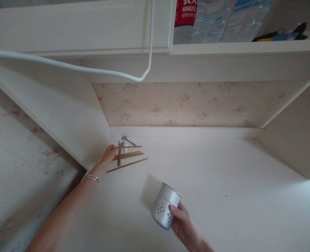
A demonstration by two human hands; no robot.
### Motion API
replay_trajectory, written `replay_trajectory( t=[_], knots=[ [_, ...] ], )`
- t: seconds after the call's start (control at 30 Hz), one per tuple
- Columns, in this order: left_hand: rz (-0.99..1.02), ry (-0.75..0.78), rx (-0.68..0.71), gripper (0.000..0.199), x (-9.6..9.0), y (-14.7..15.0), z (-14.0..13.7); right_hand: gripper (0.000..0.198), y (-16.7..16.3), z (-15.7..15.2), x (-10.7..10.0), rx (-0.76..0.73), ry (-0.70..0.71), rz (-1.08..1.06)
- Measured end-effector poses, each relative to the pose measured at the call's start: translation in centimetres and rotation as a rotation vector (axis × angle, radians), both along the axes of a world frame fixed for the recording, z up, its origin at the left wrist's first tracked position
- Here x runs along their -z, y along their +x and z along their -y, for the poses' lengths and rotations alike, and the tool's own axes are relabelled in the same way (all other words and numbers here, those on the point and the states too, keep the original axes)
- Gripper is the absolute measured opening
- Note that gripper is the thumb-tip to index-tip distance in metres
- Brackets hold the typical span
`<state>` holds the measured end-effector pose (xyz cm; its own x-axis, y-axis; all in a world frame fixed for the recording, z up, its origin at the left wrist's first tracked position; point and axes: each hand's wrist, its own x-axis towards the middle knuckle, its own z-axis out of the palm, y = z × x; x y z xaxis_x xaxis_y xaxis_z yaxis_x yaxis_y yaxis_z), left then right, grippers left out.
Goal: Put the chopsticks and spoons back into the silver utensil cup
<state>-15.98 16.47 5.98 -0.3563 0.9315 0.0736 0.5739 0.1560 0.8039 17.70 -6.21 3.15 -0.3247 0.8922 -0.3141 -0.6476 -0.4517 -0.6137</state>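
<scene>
At the back left of the white surface, my left hand is closed at the end of a chopstick. Several more wooden chopsticks lie loosely crossed beside it. Among and behind them are a metal spoon, a second, partly covered spoon and a small white item whose kind I cannot make out. My right hand grips a silver metal utensil holder with punched holes, tilted above the surface nearer to me. The inside of the holder is hidden.
A white cable hangs across the upper left in front of a cabinet door. Bottled water packs stand on the open shelf at the top right. White side panels flank the surface, with flowered wallpaper behind.
</scene>
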Motion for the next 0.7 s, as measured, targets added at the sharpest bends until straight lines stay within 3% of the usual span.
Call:
replay_trajectory(
  t=[0.1, 0.2, 0.3, 0.4, 0.47, 0.57, 0.7],
  knots=[
    [0.013, 0.013, -0.029, 0.035, 1.1, 0.1, 2.3, 0.048, -0.3, -2.9, -1.0, 0.032, 0.052, 0.126],
    [0.037, 0.038, -0.018, 0.042, 2.5, 0.7, 6.6, 0.051, -0.8, -7.1, -1.6, 0.093, 0.14, 0.323],
    [0.164, 0.068, -0.017, 0.046, 4.2, 2.1, 12.0, 0.06, -1.8, -12.1, -1.3, 0.164, 0.28, 0.644],
    [0.323, -0.024, -0.012, 0.047, 5.8, 3.8, 17.0, 0.067, -3.3, -16.8, -0.5, 0.211, 0.376, 0.98],
    [0.381, -0.035, -0.034, 0.046, 6.4, 4.9, 19.4, 0.07, -4.3, -19.4, 0.0, 0.238, 0.397, 1.064],
    [0.451, -0.04, -0.041, 0.039, 6.6, 5.6, 21.1, 0.072, -5.7, -22.2, 0.2, 0.281, 0.462, 1.147],
    [0.586, -0.04, -0.021, 0.031, 6.2, 5.0, 21.0, 0.074, -6.5, -24.3, 0.2, 0.291, 0.578, 1.254]
  ],
)
